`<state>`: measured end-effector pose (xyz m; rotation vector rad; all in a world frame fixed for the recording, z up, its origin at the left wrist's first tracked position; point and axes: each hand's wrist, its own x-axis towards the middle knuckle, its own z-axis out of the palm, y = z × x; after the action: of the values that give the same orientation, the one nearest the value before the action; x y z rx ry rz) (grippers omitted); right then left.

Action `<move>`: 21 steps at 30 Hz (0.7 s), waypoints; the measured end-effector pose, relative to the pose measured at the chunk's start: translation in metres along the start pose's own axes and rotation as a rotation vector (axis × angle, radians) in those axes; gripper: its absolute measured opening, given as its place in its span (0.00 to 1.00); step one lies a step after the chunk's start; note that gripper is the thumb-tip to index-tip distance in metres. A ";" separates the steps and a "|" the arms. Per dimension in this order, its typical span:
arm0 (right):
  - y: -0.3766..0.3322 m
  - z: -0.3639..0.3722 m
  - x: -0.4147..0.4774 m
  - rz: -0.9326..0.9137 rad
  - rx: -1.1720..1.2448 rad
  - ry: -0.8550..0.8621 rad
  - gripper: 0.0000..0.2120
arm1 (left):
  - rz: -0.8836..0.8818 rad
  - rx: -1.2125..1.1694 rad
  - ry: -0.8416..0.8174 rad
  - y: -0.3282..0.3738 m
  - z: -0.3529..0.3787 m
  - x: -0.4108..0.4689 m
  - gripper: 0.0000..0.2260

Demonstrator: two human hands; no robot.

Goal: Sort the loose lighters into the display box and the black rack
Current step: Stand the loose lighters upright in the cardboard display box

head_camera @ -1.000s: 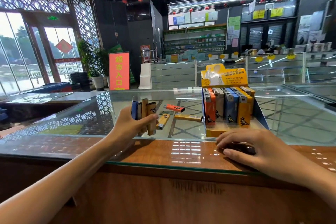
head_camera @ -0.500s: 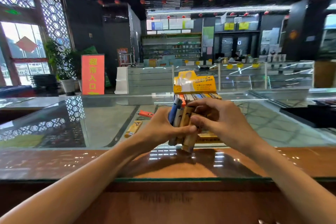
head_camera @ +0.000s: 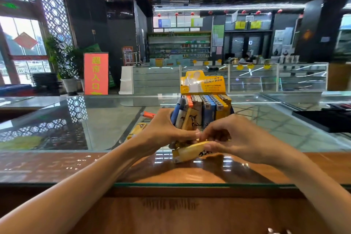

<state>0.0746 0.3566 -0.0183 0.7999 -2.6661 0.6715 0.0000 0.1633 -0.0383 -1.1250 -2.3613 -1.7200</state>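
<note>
My left hand (head_camera: 165, 131) grips a bundle of lighters (head_camera: 185, 118), blue, white and tan, held upright above the counter. My right hand (head_camera: 235, 138) pinches one yellow lighter (head_camera: 190, 151) lying nearly flat, just below the bundle. Behind both hands stands the yellow display box (head_camera: 203, 83) with rows of orange, white, blue and yellow lighters. Loose on the glass to the left lie an orange lighter (head_camera: 149, 114) and a yellow lighter (head_camera: 137, 129). A black rack (head_camera: 326, 119) sits at the right edge of the counter.
The glass counter top (head_camera: 95, 119) stretches left and right of the box, with a wooden strip along the near edge (head_camera: 76, 165). Further glass showcases and shop shelves stand across the aisle.
My right hand came off the counter to meet the bundle and has drawn one yellow lighter down and out of it. The left hand brought the bundle toward the middle, in front of the box.
</note>
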 end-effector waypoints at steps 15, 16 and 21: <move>0.040 -0.012 -0.045 0.311 1.028 0.127 0.12 | -0.124 -0.090 0.165 -0.005 -0.010 -0.001 0.13; 0.042 -0.012 -0.045 0.325 1.075 0.151 0.14 | -0.125 -0.085 0.157 -0.006 -0.010 -0.001 0.13; 0.048 -0.012 -0.043 0.344 1.131 0.204 0.19 | -0.123 -0.043 0.150 -0.009 -0.010 -0.001 0.11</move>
<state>0.0832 0.4178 -0.0413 0.4051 -2.0784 2.2714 -0.0078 0.1534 -0.0421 -0.8381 -2.3588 -1.8299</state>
